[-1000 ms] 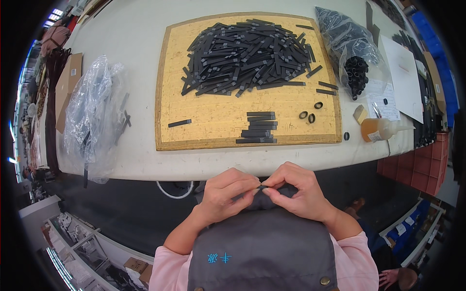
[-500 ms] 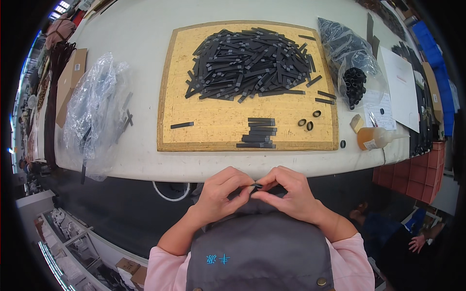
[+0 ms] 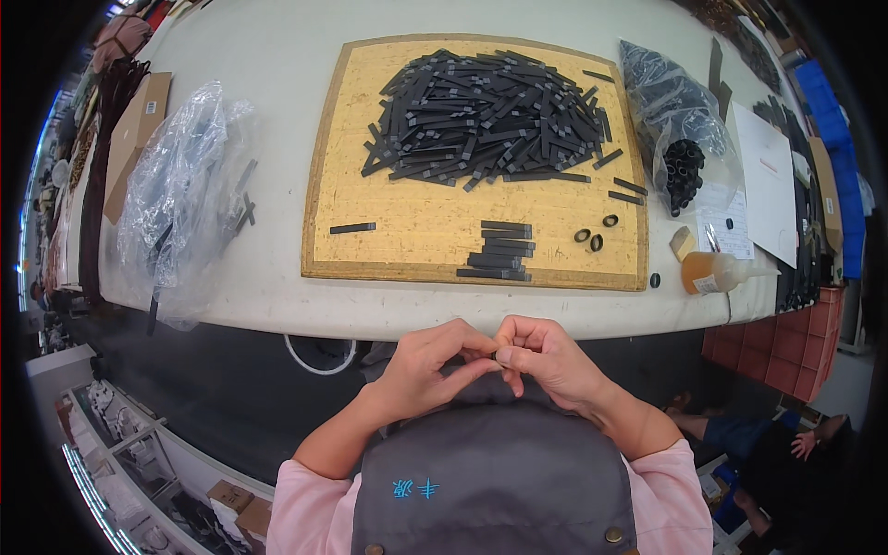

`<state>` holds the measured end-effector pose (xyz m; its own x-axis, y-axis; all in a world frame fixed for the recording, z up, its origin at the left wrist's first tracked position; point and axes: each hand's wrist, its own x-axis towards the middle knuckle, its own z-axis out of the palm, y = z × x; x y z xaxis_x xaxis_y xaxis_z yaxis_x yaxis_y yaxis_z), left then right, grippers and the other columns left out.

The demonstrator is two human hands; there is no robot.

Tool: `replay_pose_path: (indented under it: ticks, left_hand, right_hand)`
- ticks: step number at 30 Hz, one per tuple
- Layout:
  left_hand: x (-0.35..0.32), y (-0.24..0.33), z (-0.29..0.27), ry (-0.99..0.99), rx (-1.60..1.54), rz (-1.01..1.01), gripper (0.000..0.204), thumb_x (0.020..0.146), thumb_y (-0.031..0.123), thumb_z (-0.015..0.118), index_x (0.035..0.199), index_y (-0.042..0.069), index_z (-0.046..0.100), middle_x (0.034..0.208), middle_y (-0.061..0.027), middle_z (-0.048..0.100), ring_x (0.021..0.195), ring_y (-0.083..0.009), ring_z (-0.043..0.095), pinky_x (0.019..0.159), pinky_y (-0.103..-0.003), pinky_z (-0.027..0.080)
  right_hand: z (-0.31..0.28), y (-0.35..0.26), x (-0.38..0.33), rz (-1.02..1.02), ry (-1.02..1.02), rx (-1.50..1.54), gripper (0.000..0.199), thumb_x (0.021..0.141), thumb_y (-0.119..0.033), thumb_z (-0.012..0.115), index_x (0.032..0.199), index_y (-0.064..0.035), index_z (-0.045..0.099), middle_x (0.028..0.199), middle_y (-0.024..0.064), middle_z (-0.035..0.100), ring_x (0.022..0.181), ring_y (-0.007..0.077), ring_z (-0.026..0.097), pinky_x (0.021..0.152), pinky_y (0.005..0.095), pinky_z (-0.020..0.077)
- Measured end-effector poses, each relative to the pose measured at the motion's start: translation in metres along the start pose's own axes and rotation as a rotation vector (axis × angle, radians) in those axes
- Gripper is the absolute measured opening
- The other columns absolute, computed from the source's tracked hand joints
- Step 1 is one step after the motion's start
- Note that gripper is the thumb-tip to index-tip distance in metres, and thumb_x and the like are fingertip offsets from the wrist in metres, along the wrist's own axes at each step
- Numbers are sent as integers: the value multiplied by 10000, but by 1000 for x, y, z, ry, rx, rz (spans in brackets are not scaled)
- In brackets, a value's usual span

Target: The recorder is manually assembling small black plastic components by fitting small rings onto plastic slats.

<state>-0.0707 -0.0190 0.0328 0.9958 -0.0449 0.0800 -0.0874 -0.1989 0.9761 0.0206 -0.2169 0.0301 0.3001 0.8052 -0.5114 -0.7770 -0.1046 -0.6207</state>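
The left hand (image 3: pixel 433 367) and the right hand (image 3: pixel 544 365) are close together, just past the near edge of the counter (image 3: pixel 264 65). Their fingertips pinch a small dark thing (image 3: pixel 497 357); the fingers hide most of it, so it may be a ring or a bent strip.

The counter is white. On it lies a yellow board (image 3: pixel 416 205) with brown edges. A big pile of black strips (image 3: pixel 490 116) sits at the back of the board, and a neat little stack (image 3: pixel 504 248) lies near the front. Three black rings (image 3: pixel 596 242) lie to the right.

A clear plastic bag (image 3: pixel 180 199) is on the left side. On the right are another bag (image 3: pixel 661 88), white paper (image 3: pixel 768 176) and a bottle (image 3: pixel 706 274) with orange stuff inside.

The floor (image 3: pixel 231 388) is dark. There is a red crate (image 3: pixel 786 338) at the right, and shelves (image 3: pixel 153 442) at the lower left. Another person (image 3: pixel 763 453) is at the lower right.
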Motion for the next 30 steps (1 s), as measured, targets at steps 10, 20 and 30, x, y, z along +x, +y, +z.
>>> replay_pose_path:
  ticks: [10, 20, 30]
  left_hand:
    - [1, 15, -11, 46, 183, 115, 234, 824, -3, 766, 1037, 26, 675, 835, -83, 648, 720, -218, 665, 616, -319, 530]
    - [7, 11, -1, 138, 284, 154, 285, 843, -45, 717, 1120, 17, 687, 866, -101, 670, 730, -233, 667, 623, -326, 529]
    - [18, 6, 22, 356, 344, 150, 285, 818, -72, 721, 1086, 24, 701, 917, -103, 701, 755, -200, 697, 637, -296, 561]
  right_hand:
    - [3, -26, -4, -40, 16, -156, 170, 997, -133, 634, 1097, 3, 653, 963, 59, 700, 911, 131, 688, 852, 265, 538]
    - [10, -17, -9, -278, 186, -348, 142, 934, -52, 697, 1054, -13, 632, 997, 30, 684, 911, 87, 660, 840, 245, 537]
    - [14, -13, -4, -401, 280, -508, 153, 899, 33, 692, 1013, 4, 595, 971, 27, 644, 891, 94, 657, 807, 237, 535]
